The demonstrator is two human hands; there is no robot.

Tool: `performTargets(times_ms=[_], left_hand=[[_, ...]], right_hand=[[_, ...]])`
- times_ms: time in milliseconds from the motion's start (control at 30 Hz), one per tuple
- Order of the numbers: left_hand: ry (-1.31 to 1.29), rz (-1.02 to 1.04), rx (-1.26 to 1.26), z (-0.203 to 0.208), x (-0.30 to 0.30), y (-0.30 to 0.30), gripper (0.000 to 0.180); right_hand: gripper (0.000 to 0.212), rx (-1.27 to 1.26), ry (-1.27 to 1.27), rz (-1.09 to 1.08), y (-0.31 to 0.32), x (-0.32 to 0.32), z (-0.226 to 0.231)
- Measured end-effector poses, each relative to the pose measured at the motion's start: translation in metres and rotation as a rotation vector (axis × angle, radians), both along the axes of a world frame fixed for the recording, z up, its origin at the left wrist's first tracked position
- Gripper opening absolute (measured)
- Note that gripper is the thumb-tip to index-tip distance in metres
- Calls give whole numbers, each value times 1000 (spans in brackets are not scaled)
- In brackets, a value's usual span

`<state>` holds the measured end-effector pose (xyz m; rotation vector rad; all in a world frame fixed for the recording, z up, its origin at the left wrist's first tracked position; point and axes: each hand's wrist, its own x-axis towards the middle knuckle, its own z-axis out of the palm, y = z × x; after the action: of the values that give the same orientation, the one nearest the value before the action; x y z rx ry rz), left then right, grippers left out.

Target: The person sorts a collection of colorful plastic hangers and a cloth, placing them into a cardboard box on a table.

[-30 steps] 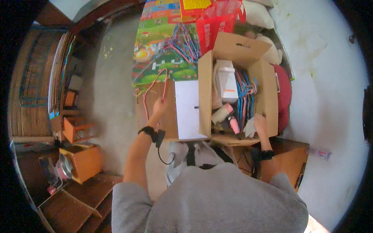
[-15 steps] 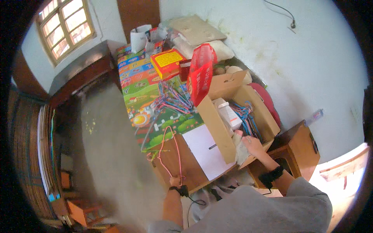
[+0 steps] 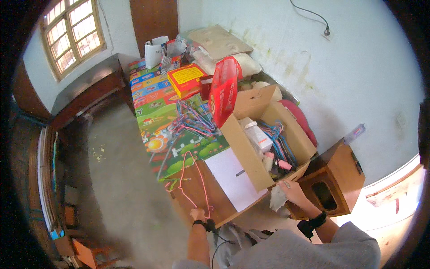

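Observation:
My left hand [image 3: 197, 215] is closed on the near end of a pink clothes hanger [image 3: 182, 178], which lies over the brown table edge. In my right hand [image 3: 291, 190], a pale crumpled cloth [image 3: 278, 198] hangs just outside the near corner of an open cardboard box [image 3: 244, 162]. Inside the box are a white carton [image 3: 258, 136], several blue and dark hangers [image 3: 280, 140] and a pink object [image 3: 282, 163]. A white paper sheet [image 3: 230, 179] with a dark pen [image 3: 240, 172] on it lies left of the box.
A tangle of coloured hangers [image 3: 193, 117] lies on the patterned mat [image 3: 154, 112]. Behind it are a red-and-yellow box [image 3: 186, 80], a red plastic bag [image 3: 224, 92] and several other bags. A wooden cabinet [image 3: 333, 181] stands at the right, by the wall.
My right hand has drawn back from the box toward me, bringing the pale cloth outside it. The pink object inside shows more now. My left hand stays on the pink hanger.

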<state>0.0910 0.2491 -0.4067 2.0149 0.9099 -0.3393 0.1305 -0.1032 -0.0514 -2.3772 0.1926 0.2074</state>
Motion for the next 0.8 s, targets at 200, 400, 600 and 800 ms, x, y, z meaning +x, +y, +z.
performTargets(times_ms=[200, 400, 600, 800], left_hand=[[-582, 133, -914, 109, -6, -23, 32], [-608, 126, -772, 189, -3, -36, 27], [-731, 197, -699, 268, -62, -70, 10], [-704, -158, -533, 335, -110, -82, 11]], right_hand=[[42, 377, 24, -26, -11, -31, -10], [41, 1272, 386, -66, 2, -70, -42], [40, 1480, 442, 156, 64, -76, -45], [55, 1425, 367, 331, 129, -99, -45]])
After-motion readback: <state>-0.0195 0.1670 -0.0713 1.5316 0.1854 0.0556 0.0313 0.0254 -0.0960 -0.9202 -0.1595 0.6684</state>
